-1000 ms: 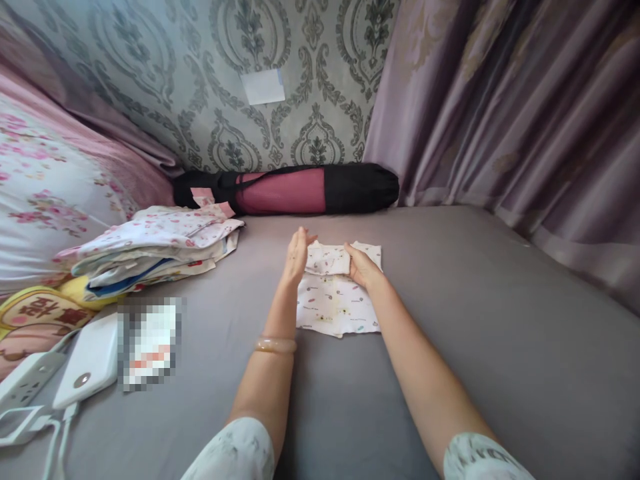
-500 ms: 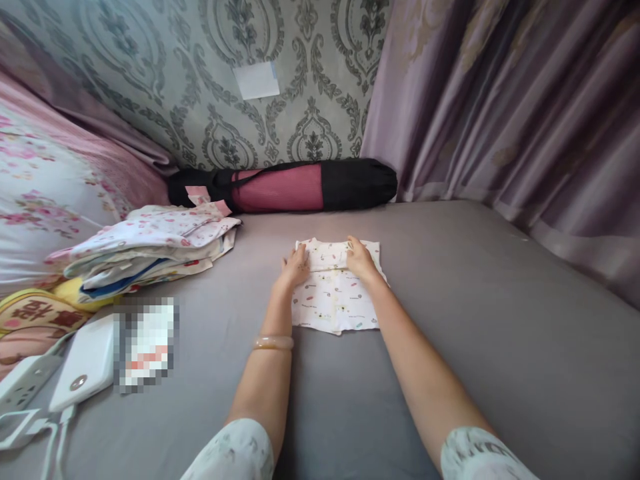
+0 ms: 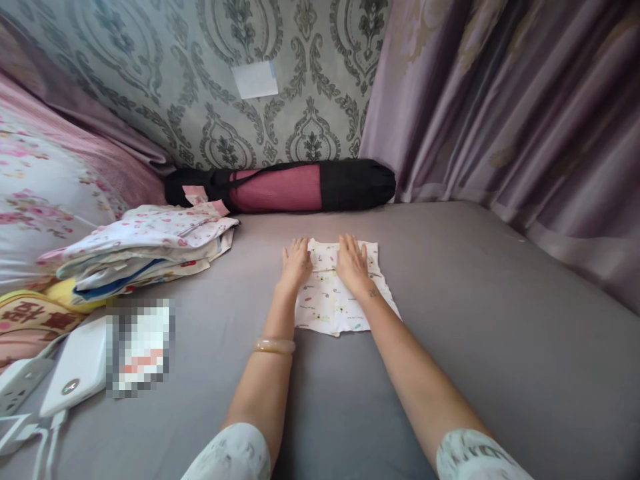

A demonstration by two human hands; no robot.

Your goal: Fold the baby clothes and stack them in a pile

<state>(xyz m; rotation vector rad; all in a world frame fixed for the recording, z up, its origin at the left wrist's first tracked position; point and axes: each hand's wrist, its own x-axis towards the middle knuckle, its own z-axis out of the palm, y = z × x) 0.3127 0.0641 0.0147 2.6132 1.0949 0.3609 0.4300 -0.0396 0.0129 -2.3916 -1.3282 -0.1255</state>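
Observation:
A small white printed garment (image 3: 323, 303) lies folded on the grey bed sheet, its far part turned over toward me so that a fold line crosses it. My left hand (image 3: 298, 261) rests flat at the garment's far left edge, fingers stretched forward. On the upper right part of the cloth, my right hand (image 3: 353, 261) lies palm down with its fingers extended. Neither hand grips the cloth. The cloth beneath both palms is hidden.
A stack of folded clothes (image 3: 150, 240) sits at the left beside a floral pillow (image 3: 45, 193). Nearer are a white power bank (image 3: 77, 367), a power strip (image 3: 23, 385) and cables. A black and pink rolled bag (image 3: 280, 188) lies along the wall; curtains (image 3: 480, 120) hang right.
My right hand has let go of the fold's edge and flattened on the cloth, a little to the left. The left hand's fingers have straightened forward.

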